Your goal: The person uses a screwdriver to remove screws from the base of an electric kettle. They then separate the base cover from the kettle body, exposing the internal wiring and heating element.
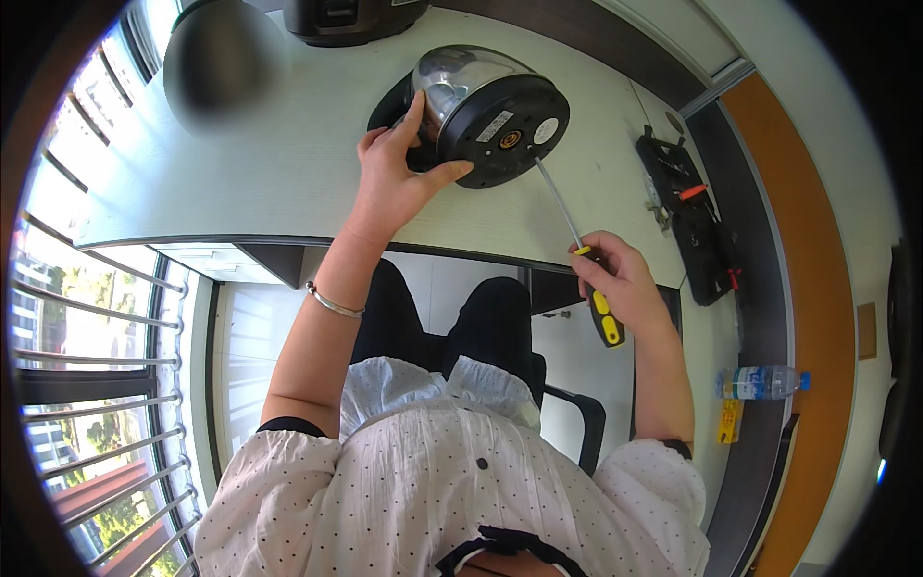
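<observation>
An electric kettle (481, 82) with a shiny metal body lies on its side on the table, its round black base (524, 115) turned toward me. My left hand (396, 171) grips it, the thumb on the rim of the base and the fingers along the body by the black handle. In my right hand (620, 279) is a screwdriver (604, 313) with a black and yellow handle. Its long shaft slants up and left, and the tip meets the lower right part of the base. Whether the tip sits in a screw is too small to tell.
An open black tool case (697, 226) with red-handled tools lies at the right. A water bottle (760, 383) and a small yellow box (730, 421) are nearer me. A dark appliance (351, 19) stands at the back. The table's front edge (461, 252) runs below the kettle.
</observation>
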### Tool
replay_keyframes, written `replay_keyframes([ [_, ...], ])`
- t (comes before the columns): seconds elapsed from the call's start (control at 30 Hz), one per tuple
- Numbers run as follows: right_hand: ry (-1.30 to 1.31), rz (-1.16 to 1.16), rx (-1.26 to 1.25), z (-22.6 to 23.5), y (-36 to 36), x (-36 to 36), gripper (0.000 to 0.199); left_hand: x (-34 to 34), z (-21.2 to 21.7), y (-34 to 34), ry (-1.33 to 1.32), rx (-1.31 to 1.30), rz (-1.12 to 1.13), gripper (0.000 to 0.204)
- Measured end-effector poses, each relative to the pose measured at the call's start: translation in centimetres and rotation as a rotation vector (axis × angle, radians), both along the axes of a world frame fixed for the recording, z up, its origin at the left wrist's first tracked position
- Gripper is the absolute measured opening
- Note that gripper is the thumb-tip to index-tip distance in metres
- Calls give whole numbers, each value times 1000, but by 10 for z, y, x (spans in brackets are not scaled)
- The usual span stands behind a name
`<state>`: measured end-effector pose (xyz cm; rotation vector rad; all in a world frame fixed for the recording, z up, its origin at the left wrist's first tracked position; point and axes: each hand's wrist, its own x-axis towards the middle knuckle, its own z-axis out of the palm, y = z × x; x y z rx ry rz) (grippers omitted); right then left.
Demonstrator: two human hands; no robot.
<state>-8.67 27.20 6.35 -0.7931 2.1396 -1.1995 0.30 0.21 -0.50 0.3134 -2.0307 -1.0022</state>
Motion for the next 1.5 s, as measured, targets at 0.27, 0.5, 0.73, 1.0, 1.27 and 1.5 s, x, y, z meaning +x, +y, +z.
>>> replay_keyframes([
  [0.27, 1104, 25, 391, -6, -3, 8, 23, 0, 3, 0, -2, 55, -40, 88],
  [0.5, 1223, 4, 321, -12, -3, 9, 18, 1, 3, 3, 5, -18, 9, 88],
  [0.73, 243, -55, 251, 4, -5, -3, 25, 1, 1, 0, -4, 29, -24, 88],
  [1.0, 1280, -43, 423, -10, -7, 12, 24, 0, 1, 0, 3, 8, -17, 89],
  [1.27, 758, -89, 254, -16, -6, 5, 28, 1, 1, -1, -9, 6, -21, 88],
  [1.5, 212, -142, 69, -13, -1, -3, 33, 0, 0, -1, 3, 41, -34, 89],
])
